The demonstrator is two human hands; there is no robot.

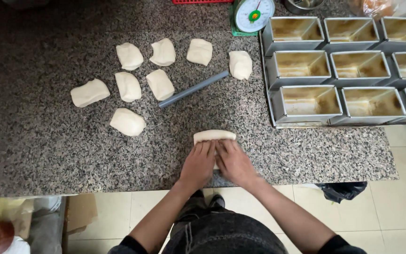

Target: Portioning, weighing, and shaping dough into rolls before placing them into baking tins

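Currently I log left hand (198, 162) and right hand (232, 161), fingers flat on dough roll (214, 136) near worktop (48, 150) edge: uneven pressure could skew it.

Dough piece (214, 136) partly under hands

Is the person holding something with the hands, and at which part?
Both the left hand and right hand press, palms down, on the near part of a pale flattened dough piece; nothing is lifted.

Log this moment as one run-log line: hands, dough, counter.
left hand: on dough piece | right hand: on same piece | eight dough pieces apart on granite counter | grey rolling pin idle | loaf tins empty
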